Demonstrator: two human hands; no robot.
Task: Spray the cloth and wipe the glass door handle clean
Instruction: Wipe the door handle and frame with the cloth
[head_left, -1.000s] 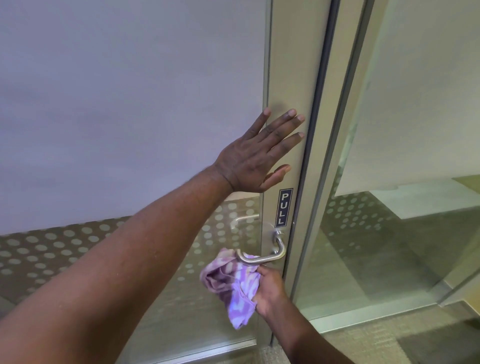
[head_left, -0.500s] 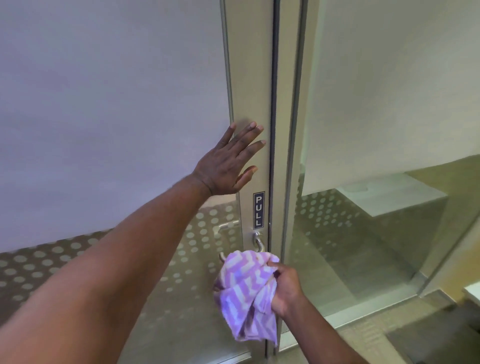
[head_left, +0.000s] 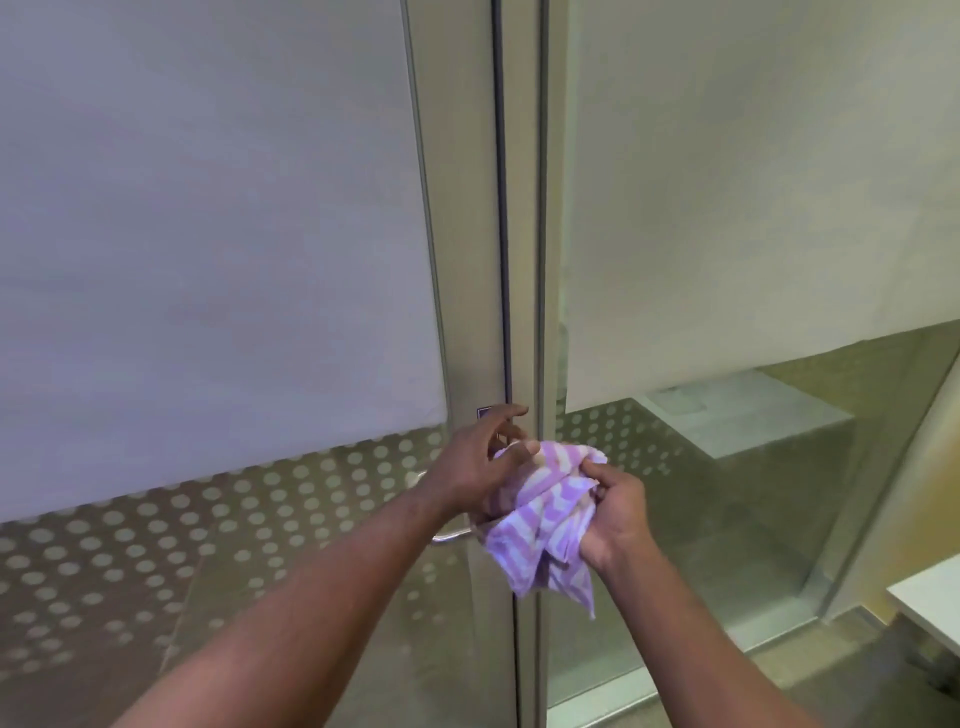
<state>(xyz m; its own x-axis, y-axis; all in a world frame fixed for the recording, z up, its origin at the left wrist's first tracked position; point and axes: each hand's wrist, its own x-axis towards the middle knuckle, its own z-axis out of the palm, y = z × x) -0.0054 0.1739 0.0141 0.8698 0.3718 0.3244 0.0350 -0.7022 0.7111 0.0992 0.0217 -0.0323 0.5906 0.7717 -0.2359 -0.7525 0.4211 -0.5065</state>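
- Bunching the purple-and-white cloth (head_left: 545, 512), the right hand (head_left: 613, 514) has its grip clenched on the fabric's right side, with loose corners hanging toward 6 o'clock.
- At 9 o'clock of the cloth, the left hand (head_left: 475, 475) touches its upper left edge; the thumb lies on the fabric and the fingers (head_left: 506, 415) are spread, so this grip looks part-open, pinching rather than clamped.
- Behind both hands, the door handle (head_left: 451, 536) is mostly hidden. Only a short metal stretch shows at 8 o'clock of the cloth, under the left wrist, its long axis running roughly 3 to 9 o'clock.
- My judgement: the next wipe turns on that offset. The handle lies down and left of the cloth, farther back, so the left hand is nearer it, while the right hand carries the cloth.
- Farthest, the glass door (head_left: 208, 260) with dotted frosting fills the left, its frame (head_left: 467, 208) upright at 12 o'clock.
- No spray bottle or other container is in view.
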